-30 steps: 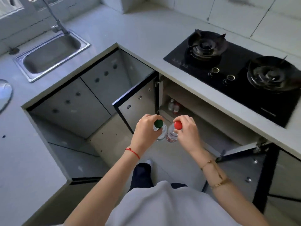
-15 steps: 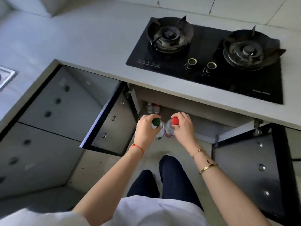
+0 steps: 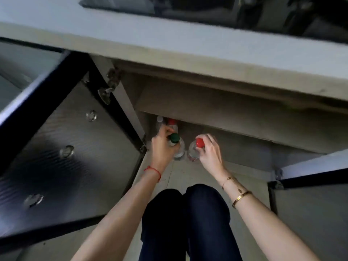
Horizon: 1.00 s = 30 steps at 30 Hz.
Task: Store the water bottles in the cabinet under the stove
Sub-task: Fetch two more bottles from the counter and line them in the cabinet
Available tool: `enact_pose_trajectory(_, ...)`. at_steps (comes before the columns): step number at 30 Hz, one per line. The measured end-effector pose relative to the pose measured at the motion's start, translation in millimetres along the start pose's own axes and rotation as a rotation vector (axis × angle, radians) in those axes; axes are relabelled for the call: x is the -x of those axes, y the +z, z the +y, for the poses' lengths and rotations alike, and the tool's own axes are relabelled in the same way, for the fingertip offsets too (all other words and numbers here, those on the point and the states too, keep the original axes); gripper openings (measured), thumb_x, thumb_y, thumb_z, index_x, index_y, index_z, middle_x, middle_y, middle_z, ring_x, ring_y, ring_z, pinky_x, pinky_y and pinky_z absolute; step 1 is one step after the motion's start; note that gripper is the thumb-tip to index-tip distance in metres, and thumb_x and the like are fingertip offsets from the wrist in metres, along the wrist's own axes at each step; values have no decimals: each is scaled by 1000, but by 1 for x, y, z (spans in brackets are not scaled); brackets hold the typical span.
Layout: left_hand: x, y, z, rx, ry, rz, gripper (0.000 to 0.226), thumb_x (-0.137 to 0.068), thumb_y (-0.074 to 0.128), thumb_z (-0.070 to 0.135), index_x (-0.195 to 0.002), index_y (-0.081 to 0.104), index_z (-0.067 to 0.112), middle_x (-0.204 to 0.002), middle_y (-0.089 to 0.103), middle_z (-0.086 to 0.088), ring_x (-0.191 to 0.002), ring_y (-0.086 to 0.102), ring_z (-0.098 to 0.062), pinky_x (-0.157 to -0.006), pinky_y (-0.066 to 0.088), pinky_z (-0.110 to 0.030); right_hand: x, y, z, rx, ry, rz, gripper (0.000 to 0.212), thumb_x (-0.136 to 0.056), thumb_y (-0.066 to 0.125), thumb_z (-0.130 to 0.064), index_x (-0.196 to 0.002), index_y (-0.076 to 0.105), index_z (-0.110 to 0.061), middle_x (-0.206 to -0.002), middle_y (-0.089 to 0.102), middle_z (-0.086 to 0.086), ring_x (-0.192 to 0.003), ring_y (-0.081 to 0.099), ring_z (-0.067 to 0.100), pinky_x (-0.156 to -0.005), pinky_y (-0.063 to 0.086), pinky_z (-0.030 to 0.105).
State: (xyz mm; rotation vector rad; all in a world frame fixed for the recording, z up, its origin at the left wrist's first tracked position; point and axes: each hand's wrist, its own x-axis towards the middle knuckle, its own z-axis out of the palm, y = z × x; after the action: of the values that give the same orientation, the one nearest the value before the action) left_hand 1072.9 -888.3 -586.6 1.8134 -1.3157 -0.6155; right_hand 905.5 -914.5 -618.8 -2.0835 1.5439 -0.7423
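My left hand (image 3: 163, 146) grips a clear water bottle with a green cap (image 3: 174, 138) by its neck. My right hand (image 3: 210, 150) grips a second clear bottle with a red cap (image 3: 199, 143) the same way. Both bottles are upright, side by side, at the front edge of the open cabinet (image 3: 216, 110) under the stove. Deeper in the cabinet, at its left, stand two more bottles, one with a white cap (image 3: 160, 119) and one with a red cap (image 3: 171, 121). My left hand partly hides them.
The left cabinet door (image 3: 62, 147) stands wide open beside my left arm. The right door (image 3: 310, 172) is open beside my right arm. The countertop edge (image 3: 188, 59) overhangs the cabinet, with the black stove (image 3: 207, 6) above. My knees (image 3: 186, 204) are below the hands.
The view has dropped low and close to the cabinet. Both hands have carried their bottles down and forward to the cabinet's front edge. The bottles are slightly further apart.
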Motion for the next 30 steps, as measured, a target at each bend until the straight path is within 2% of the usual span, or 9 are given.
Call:
enact_pose_trajectory(5,-34,70,-84,33,41,13,36,-66,80,-2,-95,59,2,-94,70,-12,-81,66,-21,-69,41,-4,-25,77,69,32,-24,15,40,-72,75,10,-108,64,0,-105,64,17,-97,60,28,-87,42,22)
enact_pose_trajectory(8,-50,100,-111,42,85,16,35,-67,80,-2,-94,57,4,-90,67,-6,-73,58,-14,-63,35,3,-42,105,94,33,-23,41,38,-74,71,10,-110,62,0,-104,63,17,-94,58,26,-82,37,20)
enact_pose_trajectory(10,-60,115,-123,58,106,17,36,-66,79,-2,-91,54,8,-90,65,-1,-71,58,-12,-63,40,-1,-53,119,106,51,-37,61,37,-74,69,12,-109,63,2,-104,63,19,-96,59,33,-83,38,25)
enact_pose_trajectory(15,-84,145,-144,64,128,38,42,-66,77,0,-85,44,17,-90,63,-6,-79,60,-15,-68,48,-21,-70,142,126,116,-31,114,42,-69,69,17,-109,64,4,-102,65,22,-95,60,38,-84,45,34)
enact_pose_trajectory(18,-95,160,-148,55,97,32,40,-68,77,2,-82,42,16,-84,61,-6,-74,59,-17,-61,43,-16,-79,149,134,137,-8,149,40,-67,67,20,-105,65,5,-99,66,23,-91,60,39,-81,46,34)
enact_pose_trajectory(21,-102,172,-148,23,105,36,38,-68,78,2,-79,45,16,-78,58,-3,-70,58,-19,-60,47,-24,-87,151,139,142,20,163,35,-68,66,19,-101,66,6,-98,66,24,-90,61,40,-81,48,36)
enact_pose_trajectory(24,-106,182,-150,15,122,45,36,-68,78,0,-77,47,15,-74,55,0,-66,54,-17,-57,44,-20,-92,152,145,153,32,175,33,-68,65,18,-99,66,6,-99,66,24,-91,61,40,-83,50,40)
enact_pose_trajectory(27,-107,189,-153,-8,137,39,27,-71,78,3,-79,52,7,-72,54,-1,-64,54,-18,-60,45,-27,-95,154,150,158,45,201,34,-68,63,18,-99,66,5,-100,67,22,-91,61,39,-82,50,37)
enact_pose_trajectory(30,-108,193,-153,-3,136,29,24,-74,78,5,-79,54,4,-73,57,-6,-66,55,-19,-62,44,-21,-99,155,155,151,86,225,35,-69,63,18,-102,65,5,-103,66,22,-94,61,39,-83,50,35)
